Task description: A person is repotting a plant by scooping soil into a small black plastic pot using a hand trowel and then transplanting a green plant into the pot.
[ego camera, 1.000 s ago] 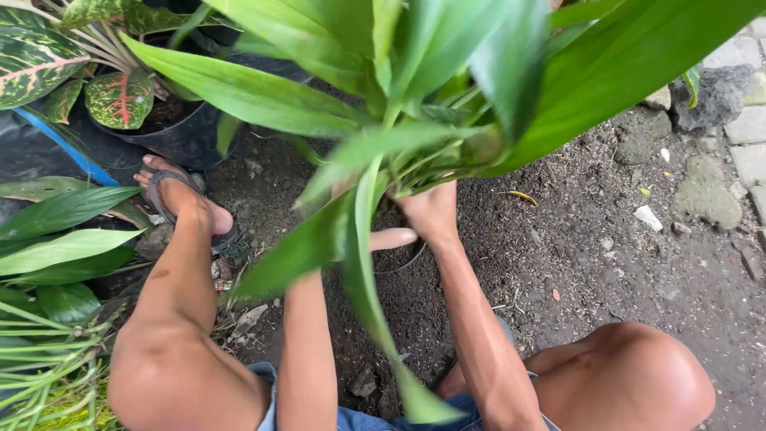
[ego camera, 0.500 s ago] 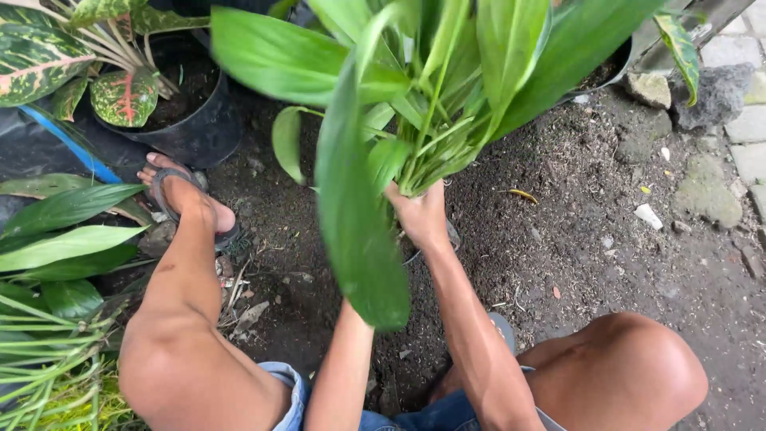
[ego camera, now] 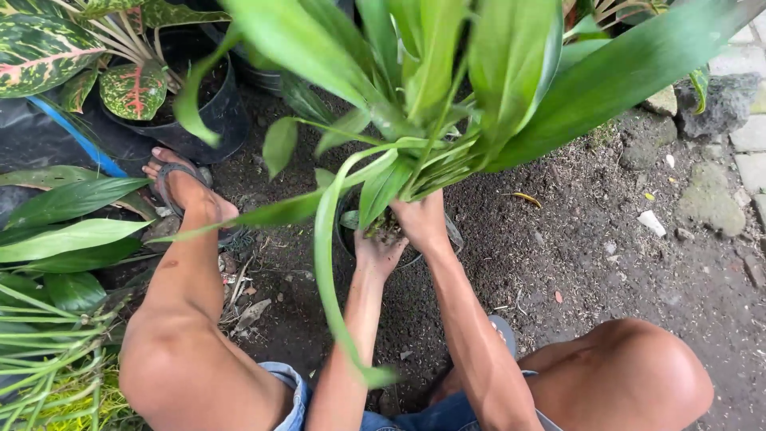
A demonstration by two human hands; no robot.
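A large plant with long green leaves (ego camera: 431, 96) fills the upper middle of the view. My right hand (ego camera: 419, 219) grips its bunched stems at the base. Just below it, my left hand (ego camera: 377, 249) cups the soily root clump (ego camera: 387, 227) from underneath. The roots sit at the mouth of a small black pot (ego camera: 455, 237) on the dark soil, mostly hidden by leaves and hands. One long leaf (ego camera: 327, 271) droops over my left forearm.
A black pot (ego camera: 215, 120) with red-and-green patterned leaves (ego camera: 132, 88) stands at the upper left, beside a blue strip (ego camera: 80, 140). My sandalled left foot (ego camera: 187, 191) rests near it. More green leaves (ego camera: 64, 239) crowd the left edge. Rocks (ego camera: 714, 100) and paving stones (ego camera: 750, 132) lie at right.
My left hand has come up from behind a leaf to the plant's root clump. The plant has swung upright over the small pot, and one leaf now hangs down.
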